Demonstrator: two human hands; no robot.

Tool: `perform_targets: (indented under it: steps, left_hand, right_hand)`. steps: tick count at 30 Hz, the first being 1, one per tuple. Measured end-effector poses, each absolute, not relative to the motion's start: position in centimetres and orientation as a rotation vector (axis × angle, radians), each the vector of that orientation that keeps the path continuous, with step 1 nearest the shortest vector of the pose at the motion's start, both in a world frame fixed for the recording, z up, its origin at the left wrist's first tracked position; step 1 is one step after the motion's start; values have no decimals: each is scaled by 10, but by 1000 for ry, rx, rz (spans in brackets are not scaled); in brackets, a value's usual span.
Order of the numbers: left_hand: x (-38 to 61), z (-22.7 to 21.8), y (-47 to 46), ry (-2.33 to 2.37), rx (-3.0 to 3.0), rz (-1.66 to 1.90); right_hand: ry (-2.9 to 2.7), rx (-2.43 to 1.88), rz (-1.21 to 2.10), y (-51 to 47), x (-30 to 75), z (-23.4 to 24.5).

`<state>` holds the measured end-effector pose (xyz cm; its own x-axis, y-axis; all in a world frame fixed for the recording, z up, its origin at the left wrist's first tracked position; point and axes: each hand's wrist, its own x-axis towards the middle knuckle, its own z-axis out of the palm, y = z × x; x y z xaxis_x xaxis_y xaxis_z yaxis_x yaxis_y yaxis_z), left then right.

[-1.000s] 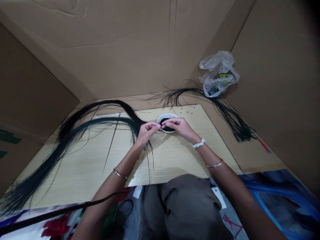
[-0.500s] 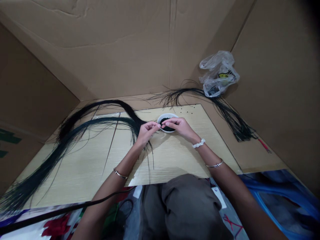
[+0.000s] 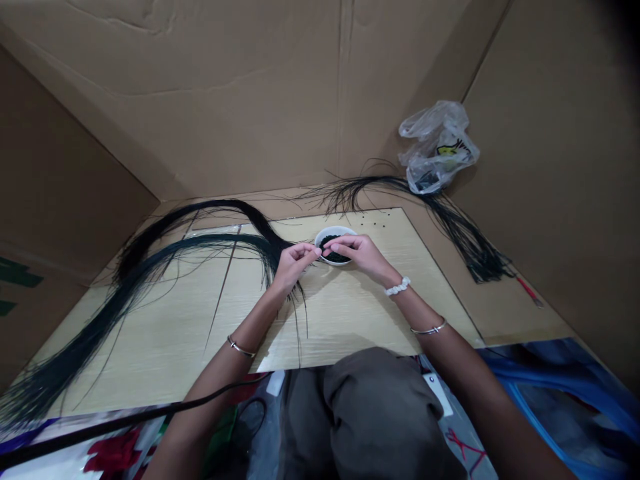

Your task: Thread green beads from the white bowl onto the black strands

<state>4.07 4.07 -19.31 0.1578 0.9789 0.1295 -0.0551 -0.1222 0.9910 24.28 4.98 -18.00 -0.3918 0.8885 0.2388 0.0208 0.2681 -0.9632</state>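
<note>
Over a small white bowl of tiny dark pieces, probably beads, my two hands meet almost fingertip to fingertip. My left hand is closed in a pinch at the bowl's left rim; what sits between its fingers is too small to name. Thumb and forefinger of my right hand are pinched over the bowl, their contents also too fine to see. A bundle of long black strands and a dark green bundle run in from the left and end beside and under my left hand. A few loose strands hang below it.
A pale board lies under the bowl, with several tiny dark specks near its back edge. Another dark strand bundle with a red-tipped end lies at the right, beneath a clear plastic bag. Cardboard walls enclose three sides.
</note>
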Motion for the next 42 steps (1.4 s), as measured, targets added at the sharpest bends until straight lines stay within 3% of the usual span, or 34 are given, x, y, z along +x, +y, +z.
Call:
perform_targets:
  steps: [42]
  left_hand:
    - [45, -186, 35, 1032, 1295, 1264]
  right_hand:
    - [-1677, -982, 1129, 48, 242, -179]
